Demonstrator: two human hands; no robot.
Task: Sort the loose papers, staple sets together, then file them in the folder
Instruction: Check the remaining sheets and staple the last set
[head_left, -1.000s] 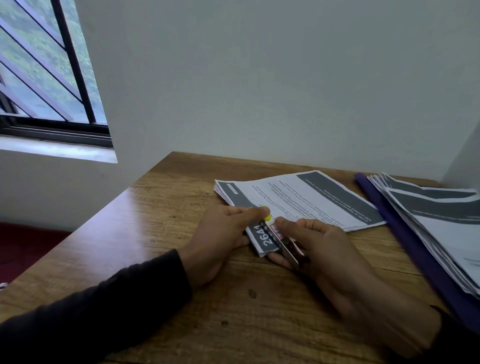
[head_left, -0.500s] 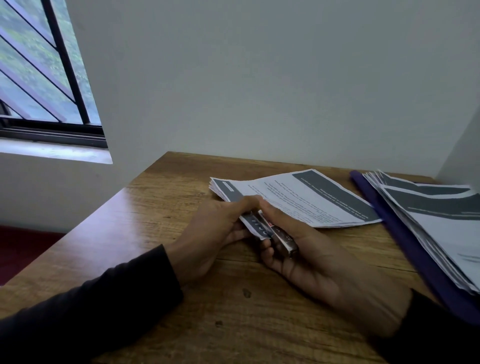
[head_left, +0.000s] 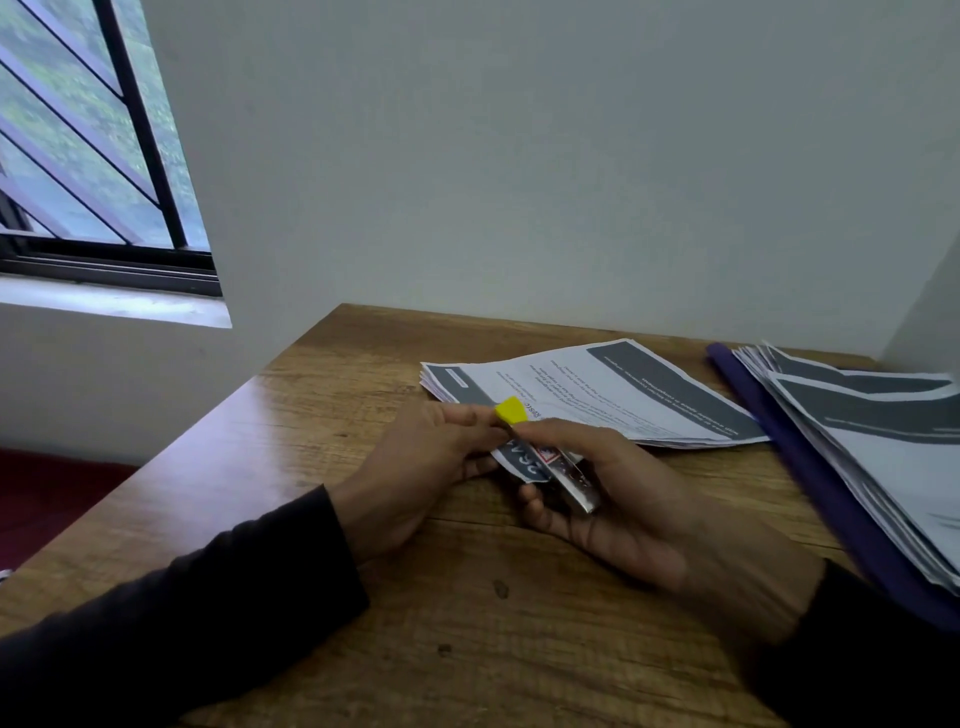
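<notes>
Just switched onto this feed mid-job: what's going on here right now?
A person is stapling a set of papers on the wooden table. The left hand pinches the set's near corner, while the right hand grips a small metal stapler with a yellow tip, placed over that corner. More papers lie on the purple folder at right.

Two forearms in view, both in long dark sleeves, near-black, plain, unmarked. Left sleeve (head_left: 171, 613) ends at wrist; right sleeve (head_left: 872, 660) likewise. Hands bare.
</notes>
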